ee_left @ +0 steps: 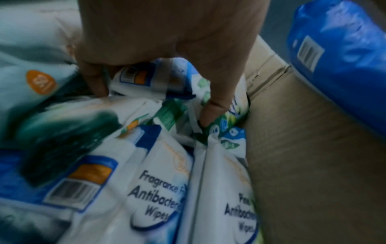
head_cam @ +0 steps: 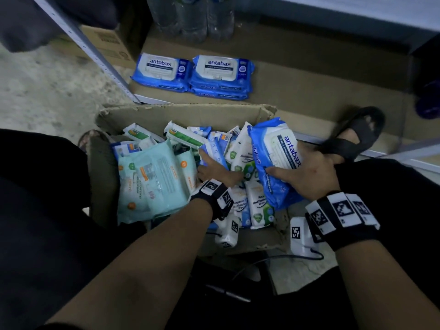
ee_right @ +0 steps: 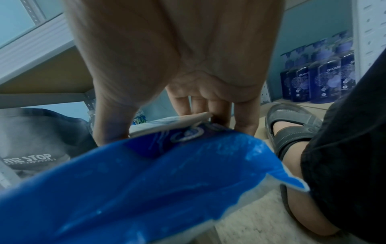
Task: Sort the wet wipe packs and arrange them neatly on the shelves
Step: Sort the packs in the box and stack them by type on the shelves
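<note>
Down in front of me, my right hand (head_cam: 309, 172) grips a blue plastic Antabax wet wipe pack (head_cam: 273, 160) with a white lid panel, thumb across its front and fingers (ee_right: 246, 118) curled behind it. I hold it tilted just above the right end of an open brown cardboard box (head_cam: 181, 115) on the floor. My left hand (head_cam: 214, 170) is down inside that box, its fingers (ee_left: 215, 105) dug among white antibacterial wipe packs (head_cam: 259, 206) with blue and green print; the left wrist view is blurred, and I cannot tell whether they actually pinch a pack or only push between them. Pale green wipe packs (head_cam: 152, 182) with orange labels lie stacked at the box's left side.

Beyond the box, on the cardboard-lined bottom shelf (head_cam: 309, 75), two short stacks of the same blue packs (head_cam: 192, 75) sit side by side, touching, lids up. Clear plastic bottles (head_cam: 190, 17) stand behind them. My foot in a dark sandal (head_cam: 350, 136) rests on the shelf's front edge, to the right of the held pack. Dark blue bottles (ee_right: 317, 77) stand at the back on the far right in the right wrist view.
</note>
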